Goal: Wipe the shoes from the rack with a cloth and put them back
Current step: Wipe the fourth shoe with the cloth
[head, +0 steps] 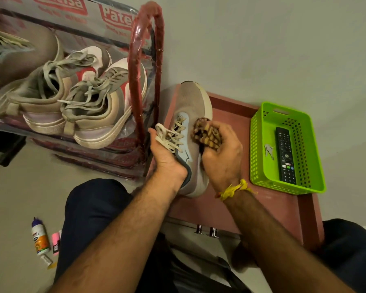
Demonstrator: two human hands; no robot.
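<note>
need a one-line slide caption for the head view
Left hand steadies a grey shoe while the right hand rubs its side with a cloth, beside the shoe rack.

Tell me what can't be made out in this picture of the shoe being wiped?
All in the head view:
- Sneaker: its heel and inner side are covered by the left hand and right hand.
- Cloth: bunched in the right hand, so its full shape is hidden.
- Shoe rack: cut off by the top and left edges.
- Remote control in the green basket: button labels too small.
- Bottle on the floor: label too small.
</note>
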